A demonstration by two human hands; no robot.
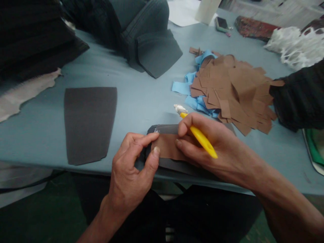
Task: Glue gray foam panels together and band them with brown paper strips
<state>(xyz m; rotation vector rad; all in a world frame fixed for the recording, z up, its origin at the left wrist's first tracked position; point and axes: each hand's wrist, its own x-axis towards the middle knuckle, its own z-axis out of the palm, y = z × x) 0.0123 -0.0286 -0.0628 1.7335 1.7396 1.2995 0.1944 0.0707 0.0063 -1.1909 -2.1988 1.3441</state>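
A brown strip (165,146) lies flat across some dark grey cut pieces (168,129) at the table's front edge. Its left end is between the thumb and index finger of my left hand (131,162), which pinches it against the layers below. My right hand (205,141) grips a yellow-handled brush (202,138) tucked among its fingers, with the whitish tip pointing up and left. The same hand's thumb and fingertips rest on the strip's right part; that end is hidden under the hand. A glossy spot shows on the grey piece near my left index fingertip.
A single dark grey panel (91,125) lies to the left. Behind my right hand is a heap of brown pieces (235,91) with light blue strips (181,87). Dark folded fabric (144,20) sits at the back, black stacks (301,98) on the right.
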